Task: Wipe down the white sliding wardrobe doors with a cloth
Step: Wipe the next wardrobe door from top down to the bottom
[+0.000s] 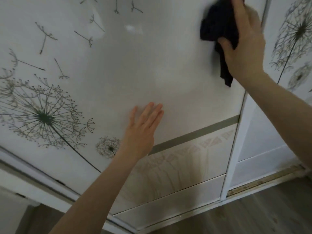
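While the right hand (244, 41) presses the dark cloth (217, 26) under straight fingers against the white door (168, 68), a loose tail hangs below the thumb. Cloth judged soft, light, limp; best bunched under the palm. Left hand (143, 125) rests flat on the door, fingers straight, holding nothing.

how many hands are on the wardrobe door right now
2. The left hand lies flat on the door mid-panel; the right hand presses a black cloth near its top right edge.
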